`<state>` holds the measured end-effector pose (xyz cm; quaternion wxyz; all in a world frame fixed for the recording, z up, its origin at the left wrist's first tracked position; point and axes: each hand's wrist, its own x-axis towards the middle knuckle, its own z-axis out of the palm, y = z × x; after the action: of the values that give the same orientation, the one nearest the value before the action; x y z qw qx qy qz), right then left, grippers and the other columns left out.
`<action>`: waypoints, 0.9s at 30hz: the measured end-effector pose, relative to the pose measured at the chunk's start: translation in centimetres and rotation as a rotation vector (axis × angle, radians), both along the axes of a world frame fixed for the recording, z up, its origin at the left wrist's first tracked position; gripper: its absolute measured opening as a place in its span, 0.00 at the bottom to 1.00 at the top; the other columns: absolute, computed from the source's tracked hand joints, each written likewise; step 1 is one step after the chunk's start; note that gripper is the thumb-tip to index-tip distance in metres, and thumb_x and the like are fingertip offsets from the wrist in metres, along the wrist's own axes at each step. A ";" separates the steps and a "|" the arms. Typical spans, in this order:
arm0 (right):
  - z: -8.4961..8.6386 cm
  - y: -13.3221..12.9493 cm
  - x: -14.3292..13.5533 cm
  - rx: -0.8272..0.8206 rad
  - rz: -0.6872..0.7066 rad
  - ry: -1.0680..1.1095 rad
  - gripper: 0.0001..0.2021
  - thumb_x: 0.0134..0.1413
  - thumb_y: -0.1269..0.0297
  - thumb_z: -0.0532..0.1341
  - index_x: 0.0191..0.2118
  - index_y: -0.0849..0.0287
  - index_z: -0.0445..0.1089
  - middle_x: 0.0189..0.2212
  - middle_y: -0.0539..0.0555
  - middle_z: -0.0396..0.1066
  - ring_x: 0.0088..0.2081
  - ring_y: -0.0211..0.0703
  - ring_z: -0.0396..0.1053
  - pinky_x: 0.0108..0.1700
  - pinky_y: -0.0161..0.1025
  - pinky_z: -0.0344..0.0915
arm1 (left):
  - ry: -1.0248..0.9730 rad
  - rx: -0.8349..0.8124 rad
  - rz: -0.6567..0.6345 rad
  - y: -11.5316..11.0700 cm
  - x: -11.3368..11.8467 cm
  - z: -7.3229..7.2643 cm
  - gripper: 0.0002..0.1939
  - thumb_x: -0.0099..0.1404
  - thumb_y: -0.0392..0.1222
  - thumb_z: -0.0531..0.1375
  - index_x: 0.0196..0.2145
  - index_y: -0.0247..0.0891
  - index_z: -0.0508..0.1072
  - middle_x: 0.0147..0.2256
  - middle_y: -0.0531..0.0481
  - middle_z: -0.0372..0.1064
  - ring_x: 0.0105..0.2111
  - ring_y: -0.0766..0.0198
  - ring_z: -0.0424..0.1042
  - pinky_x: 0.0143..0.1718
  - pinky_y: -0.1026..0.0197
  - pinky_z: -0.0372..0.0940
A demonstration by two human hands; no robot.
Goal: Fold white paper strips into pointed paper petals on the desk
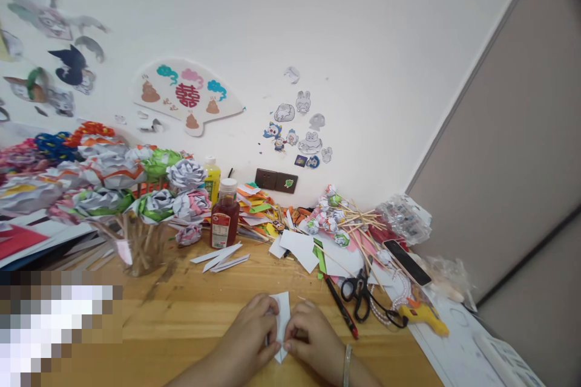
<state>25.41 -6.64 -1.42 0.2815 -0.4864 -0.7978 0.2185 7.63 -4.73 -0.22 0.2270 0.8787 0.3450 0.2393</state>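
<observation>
Between my two hands, low in the middle of the head view, is a narrow folded piece of white paper (pixel 283 314) with a pointed lower end. My left hand (pixel 255 328) grips its left side, fingers curled, thumb near the lower tip. On the opposite side my right hand (pixel 308 331) pinches the lower right edge with thumb and forefinger. A bracelet circles the right wrist. Beyond the hands lie several folded white paper strips (pixel 222 258). Right of my right hand are a black and red pen (pixel 341 307) and black-handled scissors (pixel 358 293).
Paper flowers on sticks stand in a clear container (pixel 140 248) at left. A red-brown bottle (pixel 225 217) and a yellow bottle (pixel 212 180) stand behind the strips. Rightward lie loose white paper (pixel 299 248), a phone (pixel 407 262), a yellow glue gun (pixel 424 316) and a bead string (pixel 385 313).
</observation>
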 end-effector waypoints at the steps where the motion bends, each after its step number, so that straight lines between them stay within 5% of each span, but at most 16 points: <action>1: 0.0 0.0 0.0 0.003 -0.002 -0.008 0.08 0.40 0.73 0.68 0.23 0.57 0.68 0.27 0.48 0.67 0.35 0.41 0.64 0.41 0.38 0.55 | 0.003 0.000 0.010 -0.1 0.0 0.0 0.07 0.52 0.30 0.61 0.23 0.38 0.67 0.37 0.50 0.64 0.41 0.59 0.63 0.41 0.60 0.59; 12: -0.6 -0.8 -0.4 0.028 -0.142 -0.046 0.11 0.42 0.79 0.63 0.29 0.57 0.62 0.32 0.48 0.64 0.38 0.42 0.60 0.40 0.37 0.55 | 0.044 0.050 0.100 -0.6 0.2 -0.6 0.05 0.56 0.36 0.61 0.25 0.37 0.67 0.40 0.46 0.62 0.43 0.55 0.61 0.43 0.56 0.59; 16: -0.2 -0.8 -0.4 0.034 -0.105 -0.028 0.11 0.43 0.74 0.66 0.28 0.57 0.62 0.31 0.48 0.63 0.37 0.42 0.60 0.39 0.37 0.55 | 0.048 0.023 0.112 -0.5 0.3 -0.5 0.05 0.55 0.34 0.61 0.25 0.38 0.67 0.40 0.47 0.63 0.43 0.55 0.61 0.43 0.56 0.58; 19: 0.2 -1.0 -0.5 0.016 -0.091 -0.057 0.16 0.36 0.67 0.71 0.29 0.57 0.63 0.32 0.48 0.63 0.38 0.44 0.60 0.39 0.37 0.55 | 0.058 -0.017 0.121 -0.5 0.4 -0.3 0.06 0.51 0.30 0.62 0.24 0.37 0.67 0.40 0.48 0.63 0.44 0.55 0.61 0.43 0.57 0.57; 27: 0.9 -1.3 -1.2 -0.052 -0.157 -0.117 0.17 0.30 0.70 0.71 0.29 0.56 0.65 0.34 0.48 0.63 0.40 0.44 0.60 0.41 0.36 0.54 | 0.071 -0.038 0.119 -0.5 0.3 -0.2 0.07 0.50 0.30 0.61 0.24 0.38 0.66 0.39 0.49 0.62 0.43 0.56 0.61 0.43 0.58 0.56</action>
<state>24.19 -7.92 -0.57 0.2380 -0.5665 -0.7663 0.1877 7.91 -5.19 -0.39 0.2164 0.8603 0.4087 0.2145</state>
